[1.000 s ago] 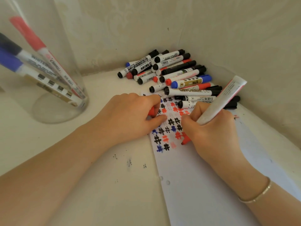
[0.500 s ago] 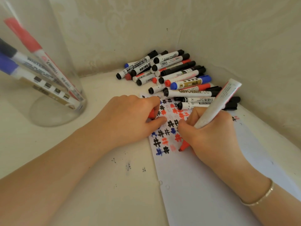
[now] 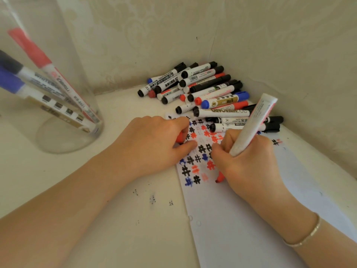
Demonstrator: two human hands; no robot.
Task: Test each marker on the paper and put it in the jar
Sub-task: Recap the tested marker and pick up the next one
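My right hand [image 3: 249,161] grips an uncapped red marker [image 3: 253,124], white-barrelled, with its red tip [image 3: 219,178] down on the white paper [image 3: 241,219]. The paper carries several black, red and blue hash marks [image 3: 197,163]. My left hand [image 3: 152,146] rests on the paper's left edge, fingers curled around a red cap [image 3: 179,137]. A clear glass jar [image 3: 48,89] stands at the left with three markers leaning inside: red, black and blue capped.
A pile of several capped markers [image 3: 204,93] lies in the corner behind the paper, against the cream walls. Small ink specks [image 3: 152,199] dot the cream surface near the paper. A thin bracelet [image 3: 307,236] circles my right wrist.
My right hand has drawn the marker's tip downward along the paper, toward me. My left hand has stayed on the paper's edge with the cap.
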